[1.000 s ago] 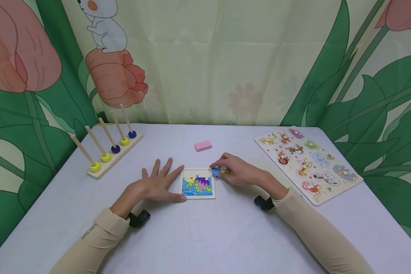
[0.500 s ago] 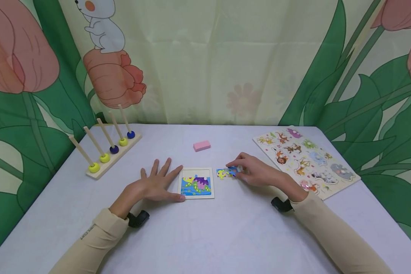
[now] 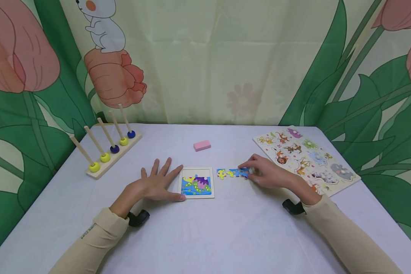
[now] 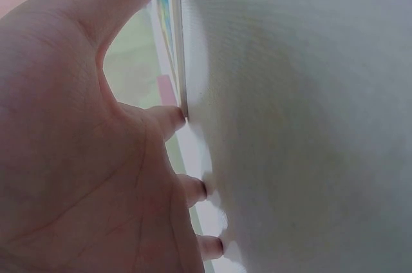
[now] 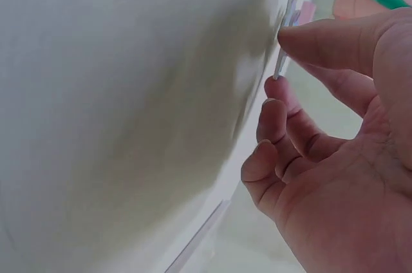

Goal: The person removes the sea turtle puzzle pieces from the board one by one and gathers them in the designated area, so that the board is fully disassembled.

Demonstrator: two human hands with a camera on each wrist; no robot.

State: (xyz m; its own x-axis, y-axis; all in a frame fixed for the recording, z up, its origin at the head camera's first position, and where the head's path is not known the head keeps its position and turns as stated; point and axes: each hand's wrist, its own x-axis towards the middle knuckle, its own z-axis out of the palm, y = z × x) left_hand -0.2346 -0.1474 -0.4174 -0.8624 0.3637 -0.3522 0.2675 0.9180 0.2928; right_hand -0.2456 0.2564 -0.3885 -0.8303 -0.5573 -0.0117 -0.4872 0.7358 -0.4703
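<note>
A small jigsaw puzzle tray [image 3: 196, 197] with a pale rim lies mid-table, its lower part filled with a blue, purple and yellow picture and its top strip bare. My left hand [image 3: 154, 188] spreads its fingers on the cloth, thumb and index fingertip touching the tray's left corners. To the tray's right, yellow and blue puzzle pieces [image 3: 222, 174] form a short row. At the row's right end, my right hand [image 3: 268, 173] pinches a blue puzzle piece [image 3: 241, 172] between thumb and index finger; the fingers partly cover it. In the right wrist view, the pinched row appears edge-on.
Behind the tray lies a pink block [image 3: 202, 145]. A wooden peg stand [image 3: 114, 158] with yellow and blue beads is at the left. On the right lies an animal picture board [image 3: 303, 160]. A printed curtain [image 3: 205, 64] hangs beyond the table's back edge.
My right hand has moved right, away from the tray's upper right corner. The yellow and blue pieces now show as a row beside the tray. The left hand keeps its place.
</note>
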